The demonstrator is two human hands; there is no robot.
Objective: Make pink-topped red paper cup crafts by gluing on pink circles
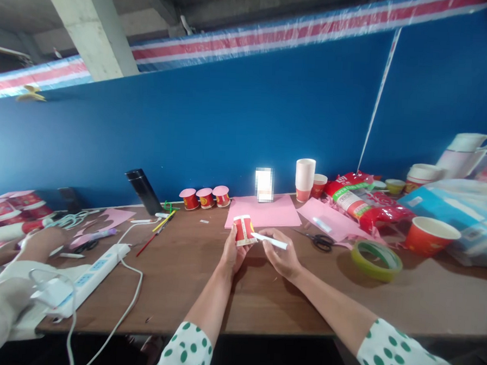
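My left hand [232,253] is closed round a small red paper cup [243,230] with a pale top, held above the brown table [205,289]. My right hand [281,255] grips a white pen-like stick [270,240] whose tip touches the cup's right side. Both hands hover just in front of a pink paper sheet [266,212]. Black scissors [321,241] lie a little to the right of my right hand.
Three small red cups [205,198] stand by the blue wall with a black flask [144,191]. A tape roll [376,260], orange cup [430,235], cup stack [304,179] and red packets [360,202] lie right. A power strip [94,275] and another person's hand [40,242] are left.
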